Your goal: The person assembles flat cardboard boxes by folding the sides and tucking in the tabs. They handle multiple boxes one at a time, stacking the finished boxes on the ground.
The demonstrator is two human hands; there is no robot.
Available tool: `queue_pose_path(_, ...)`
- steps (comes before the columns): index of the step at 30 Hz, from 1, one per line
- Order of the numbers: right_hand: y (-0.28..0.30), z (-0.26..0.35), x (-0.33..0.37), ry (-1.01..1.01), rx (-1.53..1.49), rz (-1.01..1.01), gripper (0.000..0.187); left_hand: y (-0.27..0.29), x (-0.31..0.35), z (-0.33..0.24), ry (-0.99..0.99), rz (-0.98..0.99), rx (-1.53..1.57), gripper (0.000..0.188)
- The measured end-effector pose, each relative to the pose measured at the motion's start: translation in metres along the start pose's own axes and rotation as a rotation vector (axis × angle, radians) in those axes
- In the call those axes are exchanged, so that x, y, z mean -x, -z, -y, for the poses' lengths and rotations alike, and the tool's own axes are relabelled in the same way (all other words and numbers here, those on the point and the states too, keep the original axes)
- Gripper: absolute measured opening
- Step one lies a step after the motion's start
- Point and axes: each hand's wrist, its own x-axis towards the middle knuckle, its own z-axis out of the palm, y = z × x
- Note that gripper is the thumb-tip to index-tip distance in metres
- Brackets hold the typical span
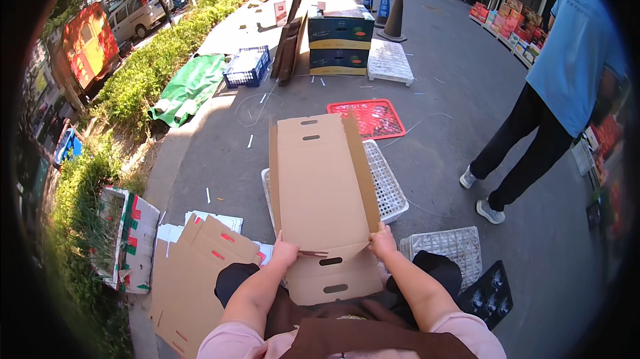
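Note:
A long brown cardboard box blank point(323, 182) lies in front of me, its two long sides folded up and handle slots cut in both end flaps. My left hand point(285, 252) is closed on its near left corner. At the near right corner, my right hand point(383, 242) grips the folded-up side. The near end flap slopes down toward my lap. Beneath the cardboard is a white plastic crate point(390, 189), mostly hidden by it. To my left, more flat cardboard sheets point(193, 279) lie on the ground beside my knee.
A white crate point(453, 252) and a black tray point(490, 296) lie at my right knee. Ahead are a red tray point(367, 119), stacked dark boxes point(339, 59), a blue crate point(247, 67) and traffic cones point(395, 19). A person in a blue shirt point(573, 59) stands at the right.

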Motion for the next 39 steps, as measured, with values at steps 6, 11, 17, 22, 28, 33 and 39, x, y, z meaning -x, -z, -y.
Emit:
queue_pose_path(6, -0.027, 0.006, -0.005, 0.027, 0.174, 0.008, 0.021, -0.030, -0.033, -0.018, 0.074, 0.013, 0.135, 0.026)
queue_pose_path(11, -0.035, 0.023, -0.017, -0.153, 0.102, -0.105, 0.029, -0.026, -0.044, -0.005, 0.070, 0.018, 0.189, 0.024)
queue_pose_path(17, -0.040, 0.025, -0.025, -0.199, 0.121, -0.098, 0.032, -0.038, -0.059, -0.017, -0.086, 0.075, 0.355, 0.029)
queue_pose_path(22, -0.039, 0.027, -0.032, -0.245, 0.117, -0.070, 0.033, -0.045, -0.074, -0.039, -0.158, -0.072, 0.400, 0.037)
queue_pose_path(28, -0.040, 0.023, -0.033, -0.291, 0.100, -0.079, 0.033, 0.011, -0.073, -0.076, -0.202, -0.016, 0.310, 0.039)
queue_pose_path(33, -0.034, 0.030, -0.032, -0.282, 0.069, -0.099, 0.029, 0.019, -0.075, -0.080, -0.137, 0.045, 0.366, 0.037)
queue_pose_path(39, -0.038, 0.027, 0.000, -0.357, -0.381, -0.473, 0.038, -0.003, -0.083, -0.069, -0.152, 0.035, 0.398, 0.035)
